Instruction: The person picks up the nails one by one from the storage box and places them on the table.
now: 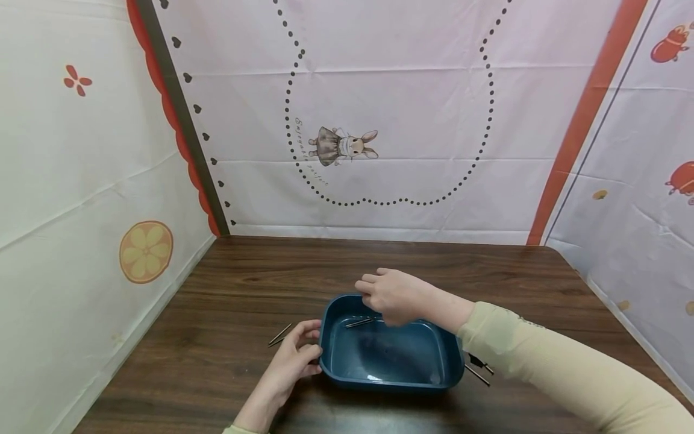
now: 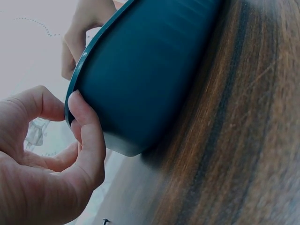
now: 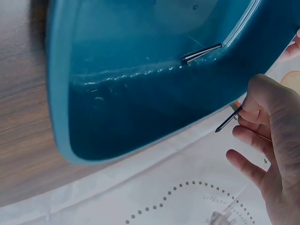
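Note:
A deep blue rectangular container (image 1: 390, 384) stands on the wooden table. My left hand (image 1: 293, 357) grips its left side; in the left wrist view the thumb and fingers (image 2: 89, 140) pinch the rim. Over the far side of the container is my right hand (image 1: 398, 296). In the right wrist view it pinches a dark metal nail (image 3: 228, 119) between thumb and forefinger, pointed tip sticking out; the other fingers are spread loosely. The head view hides this nail behind the hand. A few nails (image 3: 201, 54) lie together on the container's floor.
Thin nails (image 1: 279, 334) lie on the table left of the container, by my left hand. More nails (image 1: 477, 375) and a small black piece (image 1: 475, 360) lie to its right, partly under my right sleeve. Printed cloth (image 1: 379, 205) walls the table on three sides.

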### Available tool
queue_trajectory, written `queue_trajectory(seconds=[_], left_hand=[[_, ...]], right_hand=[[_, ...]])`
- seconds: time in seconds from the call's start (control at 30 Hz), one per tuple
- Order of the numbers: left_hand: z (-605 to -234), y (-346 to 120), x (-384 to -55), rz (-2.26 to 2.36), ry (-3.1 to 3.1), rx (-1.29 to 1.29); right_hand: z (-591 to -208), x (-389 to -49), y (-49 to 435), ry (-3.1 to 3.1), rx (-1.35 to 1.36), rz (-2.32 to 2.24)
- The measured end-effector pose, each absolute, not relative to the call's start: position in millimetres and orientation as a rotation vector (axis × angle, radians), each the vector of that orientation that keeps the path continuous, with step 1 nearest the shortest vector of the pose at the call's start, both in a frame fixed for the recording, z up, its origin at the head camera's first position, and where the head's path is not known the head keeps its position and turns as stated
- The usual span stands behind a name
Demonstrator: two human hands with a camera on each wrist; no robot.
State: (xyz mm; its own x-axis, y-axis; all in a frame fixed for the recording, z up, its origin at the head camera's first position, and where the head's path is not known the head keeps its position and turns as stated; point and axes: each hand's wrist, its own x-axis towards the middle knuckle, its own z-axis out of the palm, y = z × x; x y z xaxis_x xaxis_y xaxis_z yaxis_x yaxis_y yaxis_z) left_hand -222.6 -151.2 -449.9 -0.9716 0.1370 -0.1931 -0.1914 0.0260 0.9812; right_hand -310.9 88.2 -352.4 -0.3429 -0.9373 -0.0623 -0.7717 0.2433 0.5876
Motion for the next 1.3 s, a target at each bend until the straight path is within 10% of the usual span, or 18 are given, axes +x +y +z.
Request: queue_trajectory(seconds=[1.3], left_hand=[[-450,-151,-221,2.054,2.069,-0.029]], right_hand=[[-349,-314,163,-2.265,1.450,-0.635]])
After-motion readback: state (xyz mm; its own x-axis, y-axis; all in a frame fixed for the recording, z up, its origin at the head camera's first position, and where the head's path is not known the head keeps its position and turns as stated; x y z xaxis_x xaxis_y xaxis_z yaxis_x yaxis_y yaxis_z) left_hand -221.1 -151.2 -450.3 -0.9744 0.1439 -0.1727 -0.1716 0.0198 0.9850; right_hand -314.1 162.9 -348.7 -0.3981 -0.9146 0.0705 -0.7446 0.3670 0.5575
